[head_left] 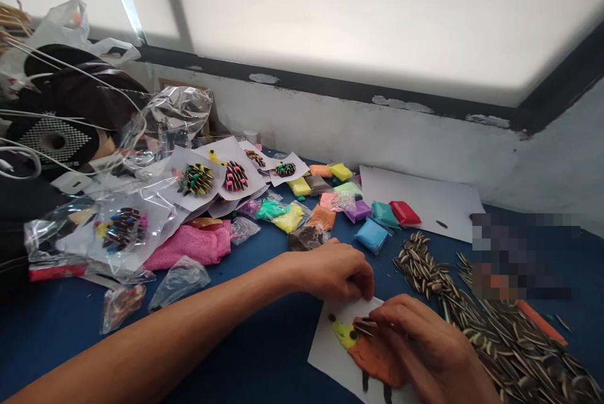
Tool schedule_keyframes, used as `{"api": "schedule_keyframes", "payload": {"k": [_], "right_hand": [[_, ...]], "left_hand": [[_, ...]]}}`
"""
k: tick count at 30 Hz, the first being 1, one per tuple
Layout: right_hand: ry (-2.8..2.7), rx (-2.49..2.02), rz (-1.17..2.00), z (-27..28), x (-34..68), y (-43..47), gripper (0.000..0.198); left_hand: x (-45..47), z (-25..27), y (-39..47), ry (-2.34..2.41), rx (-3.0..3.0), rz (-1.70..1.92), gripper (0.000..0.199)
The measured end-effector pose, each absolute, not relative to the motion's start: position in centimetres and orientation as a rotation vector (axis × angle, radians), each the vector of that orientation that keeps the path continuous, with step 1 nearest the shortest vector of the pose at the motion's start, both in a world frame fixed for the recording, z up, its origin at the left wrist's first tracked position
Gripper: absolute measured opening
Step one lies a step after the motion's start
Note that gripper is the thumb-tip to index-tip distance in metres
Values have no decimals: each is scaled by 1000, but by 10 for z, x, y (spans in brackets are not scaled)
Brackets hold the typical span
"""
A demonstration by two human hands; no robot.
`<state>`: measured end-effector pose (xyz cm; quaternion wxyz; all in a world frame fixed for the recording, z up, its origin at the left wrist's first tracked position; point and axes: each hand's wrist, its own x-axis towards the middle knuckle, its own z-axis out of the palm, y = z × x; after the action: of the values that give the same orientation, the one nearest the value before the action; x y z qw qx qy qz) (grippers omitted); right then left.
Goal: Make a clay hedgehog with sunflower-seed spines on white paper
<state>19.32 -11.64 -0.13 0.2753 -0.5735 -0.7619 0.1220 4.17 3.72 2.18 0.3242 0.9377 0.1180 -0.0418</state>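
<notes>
The white paper [325, 347] lies flat on the tabletop [278, 353], turned askew, one corner pointing left; its lower part runs out of view. Pressed onto it is a flat clay figure [375, 360], seen side-on with its head toward the upper left. Its body is orange, smooth-edged and rounded; the head is bright yellow, tapering to a dark nose [332, 318], with a round dark eye [353, 334]. Two short, dark legs [365, 382] extend below the body. A few slim, dark seeds [364, 327] sit side by side where yellow meets orange, along the upper edge; the body's right part is hidden.
</notes>
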Motion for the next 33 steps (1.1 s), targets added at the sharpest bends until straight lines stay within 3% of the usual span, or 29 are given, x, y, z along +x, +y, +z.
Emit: {"api": "schedule_keyframes", "payload": {"k": [33], "right_hand": [[-2174, -1618, 194, 3, 184, -116, 21]], "left_hand": [[42, 25, 35, 324, 2474, -110, 19]]}}
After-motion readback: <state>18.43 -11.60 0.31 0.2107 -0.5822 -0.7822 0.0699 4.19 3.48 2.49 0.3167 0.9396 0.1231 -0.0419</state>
